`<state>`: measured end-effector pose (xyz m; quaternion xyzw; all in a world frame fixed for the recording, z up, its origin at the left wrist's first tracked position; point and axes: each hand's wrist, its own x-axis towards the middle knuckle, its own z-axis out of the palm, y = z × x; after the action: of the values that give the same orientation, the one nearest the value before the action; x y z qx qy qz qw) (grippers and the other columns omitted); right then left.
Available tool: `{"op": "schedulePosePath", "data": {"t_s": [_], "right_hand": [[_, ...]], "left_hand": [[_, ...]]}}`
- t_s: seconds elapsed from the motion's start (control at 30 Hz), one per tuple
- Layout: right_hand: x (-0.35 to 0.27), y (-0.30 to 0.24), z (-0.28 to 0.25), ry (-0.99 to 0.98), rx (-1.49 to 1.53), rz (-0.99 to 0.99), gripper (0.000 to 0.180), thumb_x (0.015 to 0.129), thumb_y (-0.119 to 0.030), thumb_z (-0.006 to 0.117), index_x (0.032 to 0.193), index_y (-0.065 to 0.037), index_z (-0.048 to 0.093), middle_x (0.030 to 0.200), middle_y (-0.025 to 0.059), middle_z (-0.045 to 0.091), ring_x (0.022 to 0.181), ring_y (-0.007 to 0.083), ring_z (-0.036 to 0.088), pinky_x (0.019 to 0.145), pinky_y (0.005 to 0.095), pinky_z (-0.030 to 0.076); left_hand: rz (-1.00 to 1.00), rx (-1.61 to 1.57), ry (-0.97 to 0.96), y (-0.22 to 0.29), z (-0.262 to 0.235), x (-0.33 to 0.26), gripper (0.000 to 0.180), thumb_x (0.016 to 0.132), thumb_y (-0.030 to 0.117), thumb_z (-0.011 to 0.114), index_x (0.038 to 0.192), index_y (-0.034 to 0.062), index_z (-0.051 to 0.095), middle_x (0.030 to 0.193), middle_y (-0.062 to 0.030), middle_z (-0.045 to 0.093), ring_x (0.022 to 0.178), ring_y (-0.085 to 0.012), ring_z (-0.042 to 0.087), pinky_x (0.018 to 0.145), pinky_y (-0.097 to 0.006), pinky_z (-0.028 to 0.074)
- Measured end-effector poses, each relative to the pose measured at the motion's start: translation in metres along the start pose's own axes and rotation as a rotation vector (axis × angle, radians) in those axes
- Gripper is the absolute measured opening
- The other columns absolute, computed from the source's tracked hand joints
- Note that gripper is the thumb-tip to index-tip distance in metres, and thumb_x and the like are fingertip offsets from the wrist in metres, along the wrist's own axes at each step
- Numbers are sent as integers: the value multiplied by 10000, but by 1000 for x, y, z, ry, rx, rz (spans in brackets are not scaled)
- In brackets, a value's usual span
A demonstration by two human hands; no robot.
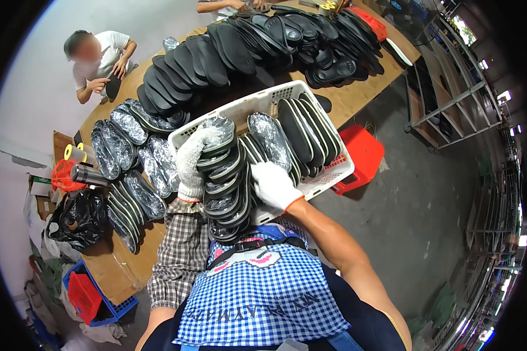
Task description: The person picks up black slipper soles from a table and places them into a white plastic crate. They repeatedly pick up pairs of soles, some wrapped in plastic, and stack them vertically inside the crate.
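Stack of dark soles [223, 187], some glinting in clear film, stands at left end of white basket [240, 108], between worker's gloved hands. Left hand [190, 167] clasps stack's left side; right hand [273, 186] meets right side, fingers partly hidden, cannot tell whether gripping. Soles likely light singly, heavier stacked; bendy, hardly fragile, film slippery. Best hold: both flanks, even squeeze. Beyond, more soles [310, 134] fill basket. Farther, bare black pile [216, 55] crowds table [114, 272]; co-worker [99, 63] handles dark piece.
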<state>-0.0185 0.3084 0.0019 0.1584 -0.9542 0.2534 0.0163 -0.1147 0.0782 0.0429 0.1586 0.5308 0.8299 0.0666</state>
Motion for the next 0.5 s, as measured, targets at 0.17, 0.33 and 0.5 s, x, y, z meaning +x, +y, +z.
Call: {"op": "schedulePosePath", "data": {"t_s": [0.17,0.33,0.5], "right_hand": [[21,-2,-39,83,-346,231,807,863,-472,841,1486,-43,558,1285,196,602,1146,393,576,899,501,519],[25,30,-31,-46,-353,347,784,828,-393,873,1444,-40,541,1263,218,621,1142,407,634,905,519,575],[22,45,-34,149,-440,292,534,915,-265,657,1370,2,573,914,187,729,795,369,734,702,509,617]], "left_hand": [[-19,4,-1,2,1,4,349,1104,189,527,1201,-61,750,1219,-130,773,1114,-229,721,1041,-364,551],[51,196,-42,-1,-7,5,384,1105,250,547,1224,-55,748,1227,-122,772,1120,-221,717,1044,-368,543],[72,212,-43,2,3,4,360,1098,214,543,1205,-55,754,1218,-132,769,1107,-226,718,1031,-364,549]]}}
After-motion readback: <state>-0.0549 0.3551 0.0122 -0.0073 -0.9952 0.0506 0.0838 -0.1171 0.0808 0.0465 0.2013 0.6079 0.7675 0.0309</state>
